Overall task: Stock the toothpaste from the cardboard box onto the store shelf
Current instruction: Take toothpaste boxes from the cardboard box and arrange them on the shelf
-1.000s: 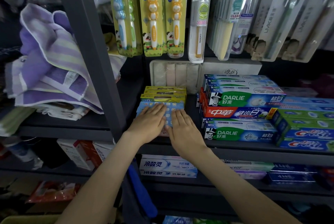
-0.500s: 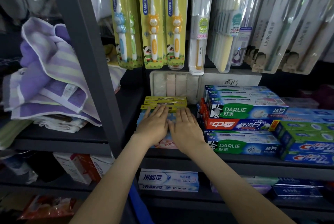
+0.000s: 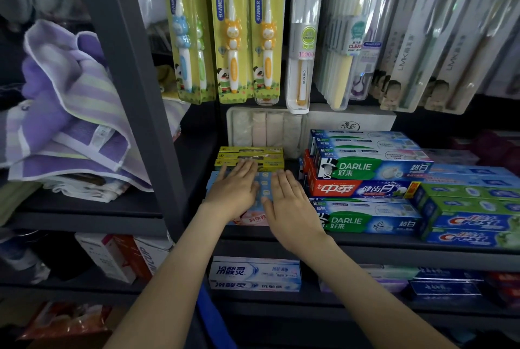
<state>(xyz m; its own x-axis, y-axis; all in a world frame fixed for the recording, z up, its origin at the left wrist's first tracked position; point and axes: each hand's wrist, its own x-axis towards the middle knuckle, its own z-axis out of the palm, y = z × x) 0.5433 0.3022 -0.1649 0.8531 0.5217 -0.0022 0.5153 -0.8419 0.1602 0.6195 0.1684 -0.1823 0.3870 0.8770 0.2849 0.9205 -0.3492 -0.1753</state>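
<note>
Resting flat with fingers straight, the left hand (image 3: pixel 236 193) and the right hand (image 3: pixel 289 202) lay side by side on top of the light-blue toothpaste boxes (image 3: pixel 264 188), gripping nothing. Those boxes sat at the front of the dark store shelf (image 3: pixel 380 244), just ahead of a row of yellow boxes (image 3: pixel 250 155) and beside the stacked Darlie cartons (image 3: pixel 371 168) to the right.
</note>
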